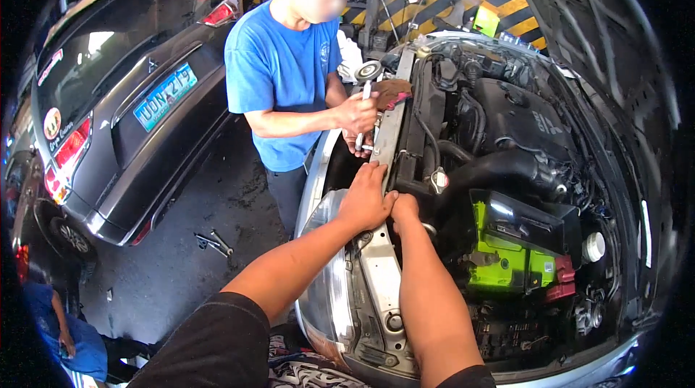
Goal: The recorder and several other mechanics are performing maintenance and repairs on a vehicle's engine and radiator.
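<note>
My left hand (365,198) lies on the bare metal crossmember (384,268) at the front of a car's open engine bay, fingers stretched forward and thumb out to the side. Right beside it, my right hand (405,208) reaches down at the crossmember's inner edge. The fingers of this hand are hidden, so whatever they touch does not show. Across the front of the car, a person in a blue T-shirt (279,62) holds a metal part with a round, pulley-like end (369,71) and a long silver shank.
Right of my hands are a black air duct (499,171), a lime-green battery (507,261) and the engine cover (521,116). The raised hood (615,48) arches over the right side. Tools (215,243) lie on the floor near a dark parked car (137,98). Another person (61,330) is at lower left.
</note>
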Demonstrator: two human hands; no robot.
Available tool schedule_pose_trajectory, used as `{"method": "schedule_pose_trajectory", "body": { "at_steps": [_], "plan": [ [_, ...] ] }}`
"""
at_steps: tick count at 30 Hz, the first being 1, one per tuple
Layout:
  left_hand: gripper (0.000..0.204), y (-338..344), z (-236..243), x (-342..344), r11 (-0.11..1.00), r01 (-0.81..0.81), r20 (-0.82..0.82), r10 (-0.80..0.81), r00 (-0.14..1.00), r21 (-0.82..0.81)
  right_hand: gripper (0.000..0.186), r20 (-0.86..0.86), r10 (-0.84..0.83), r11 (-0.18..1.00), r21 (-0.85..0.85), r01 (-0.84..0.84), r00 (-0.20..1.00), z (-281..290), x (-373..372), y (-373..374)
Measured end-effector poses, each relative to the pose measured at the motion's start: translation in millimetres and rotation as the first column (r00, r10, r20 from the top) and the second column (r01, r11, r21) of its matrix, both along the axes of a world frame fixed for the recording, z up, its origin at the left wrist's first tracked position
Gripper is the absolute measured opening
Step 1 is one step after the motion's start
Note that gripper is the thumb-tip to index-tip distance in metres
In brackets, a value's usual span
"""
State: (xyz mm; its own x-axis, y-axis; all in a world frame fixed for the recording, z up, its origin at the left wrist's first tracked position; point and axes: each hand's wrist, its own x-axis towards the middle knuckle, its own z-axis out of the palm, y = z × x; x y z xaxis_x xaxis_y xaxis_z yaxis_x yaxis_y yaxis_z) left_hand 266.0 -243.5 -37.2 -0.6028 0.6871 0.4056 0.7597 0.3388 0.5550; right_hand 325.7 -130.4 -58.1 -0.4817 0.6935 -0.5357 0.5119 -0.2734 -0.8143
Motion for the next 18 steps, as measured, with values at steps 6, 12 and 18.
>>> {"method": "schedule_pose_trajectory", "body": {
  "at_steps": [6,12,18],
  "plan": [
    [0.063,-5,-4,-8,0.997,0.011,0.031,-0.013,0.999,0.082,0.037,-0.063,-0.048,0.988,0.142,0.056,0.997,-14,-2,-7],
    [0.059,-5,0,-6,0.986,0.032,0.006,-0.034,0.999,0.163,0.036,0.14,0.044,0.987,0.149,-0.065,0.989,-2,-7,-4],
    [0.059,-4,-1,-10,0.969,0.127,0.001,-0.13,0.992,0.212,0.044,0.113,-0.002,0.963,0.268,-0.028,0.994,-10,5,1]
  ]
}}
